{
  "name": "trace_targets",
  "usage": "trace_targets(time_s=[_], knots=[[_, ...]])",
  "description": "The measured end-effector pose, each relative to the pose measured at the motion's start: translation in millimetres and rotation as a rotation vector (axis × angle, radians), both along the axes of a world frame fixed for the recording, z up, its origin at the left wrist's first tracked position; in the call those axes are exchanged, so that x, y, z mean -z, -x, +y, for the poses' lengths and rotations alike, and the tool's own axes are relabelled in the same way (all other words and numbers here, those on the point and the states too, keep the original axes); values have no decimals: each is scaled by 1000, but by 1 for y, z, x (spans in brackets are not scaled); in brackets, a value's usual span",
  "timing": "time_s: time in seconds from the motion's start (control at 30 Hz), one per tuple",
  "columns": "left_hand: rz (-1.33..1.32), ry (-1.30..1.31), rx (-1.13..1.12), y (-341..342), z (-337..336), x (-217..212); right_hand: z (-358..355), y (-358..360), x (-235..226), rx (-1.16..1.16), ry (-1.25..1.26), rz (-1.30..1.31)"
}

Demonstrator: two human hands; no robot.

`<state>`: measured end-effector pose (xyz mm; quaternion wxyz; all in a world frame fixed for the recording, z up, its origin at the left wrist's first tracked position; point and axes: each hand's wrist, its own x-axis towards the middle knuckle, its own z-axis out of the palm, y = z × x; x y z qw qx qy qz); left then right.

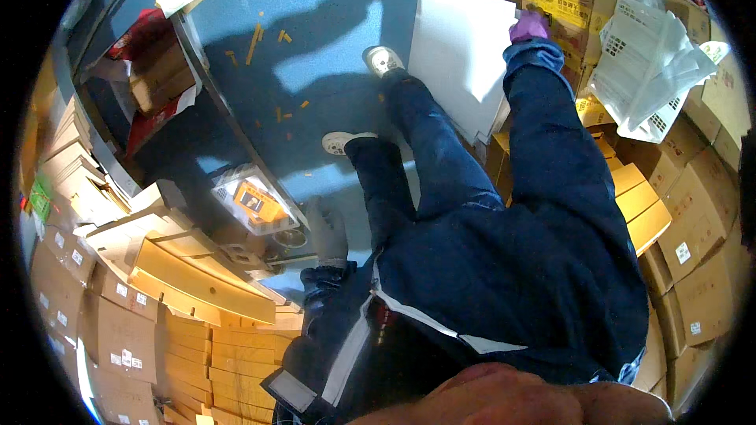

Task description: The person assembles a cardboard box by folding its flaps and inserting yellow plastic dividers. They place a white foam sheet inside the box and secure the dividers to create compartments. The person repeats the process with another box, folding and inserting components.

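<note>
My right hand (529,27), in a purple glove, reaches far forward with its fingers curled. It is at the right edge of a stack of large white sheets (461,55), next to a cardboard box with yellow tape (559,0). What the curled fingers hold, if anything, is hidden. My left hand (327,230), in a grey glove, hangs low with its fingers stretched out and nothing visible in it. Nearest to that hand is a low shelf edge, where a clear plastic bin (240,189) holds an orange packet (261,202).
Cardboard cartons (705,228) are piled along the right, with translucent plastic bags (650,63) on top. More cartons (118,334) stand at the lower left. A red-and-white open box (161,71) sits on the left shelf. Small yellow scraps (253,43) litter the blue floor (315,24).
</note>
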<state>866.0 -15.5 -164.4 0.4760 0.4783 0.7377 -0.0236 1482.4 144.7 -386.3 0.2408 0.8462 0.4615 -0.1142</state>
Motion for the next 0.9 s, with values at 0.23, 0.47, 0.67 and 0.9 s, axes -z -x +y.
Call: trace_targets(time_s=[0.23,0.47,0.67,0.9], knots=[[-53,38,0,-19,10,8,-14,9,24,50,-93,140],[-154,160,22,-64,57,21,2,50,-9,742,-261,1198],[-559,-90,415,-194,158,102,5,67,12,680,-157,1387],[-701,-141,391,-337,215,221,-13,76,43,979,-290,1738]])
